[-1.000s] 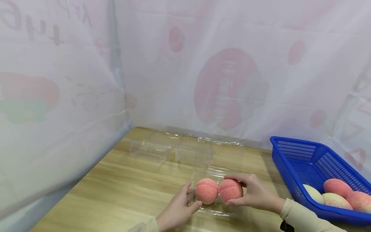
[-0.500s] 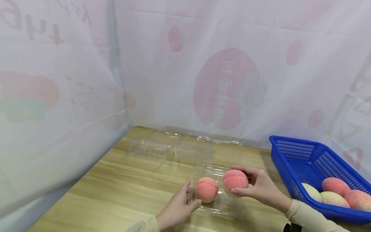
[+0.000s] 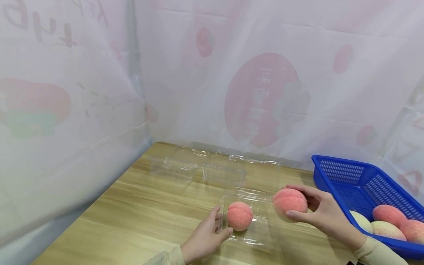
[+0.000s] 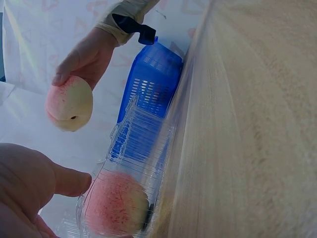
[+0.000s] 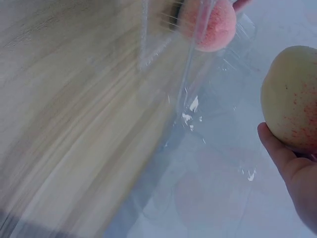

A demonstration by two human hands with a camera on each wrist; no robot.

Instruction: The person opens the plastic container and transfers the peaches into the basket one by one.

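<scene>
My right hand (image 3: 328, 213) grips a pink and cream peach (image 3: 289, 203) in the air, thumb and fingers around it. This peach hangs between the clear plastic container and the blue basket. My left hand (image 3: 208, 233) holds the left side of the clear plastic container (image 3: 260, 230), its thumb over the near rim. One pink peach (image 3: 240, 216) sits in the container's left part. In the left wrist view, the peach (image 4: 116, 203) shows through the container wall, near my left thumb (image 4: 74, 181). The right wrist view shows the pale underside of the held peach (image 5: 292, 99).
A blue basket (image 3: 351, 187) with several peaches (image 3: 389, 215) stands at the right. More clear plastic containers (image 3: 222, 175) lie farther back on the wooden table (image 3: 142, 217). Printed white curtains (image 3: 172, 92) enclose the back and sides.
My right hand has lifted the peach out of the container's right part and carried it right, toward the basket. My left hand and the other peach stay almost in place.
</scene>
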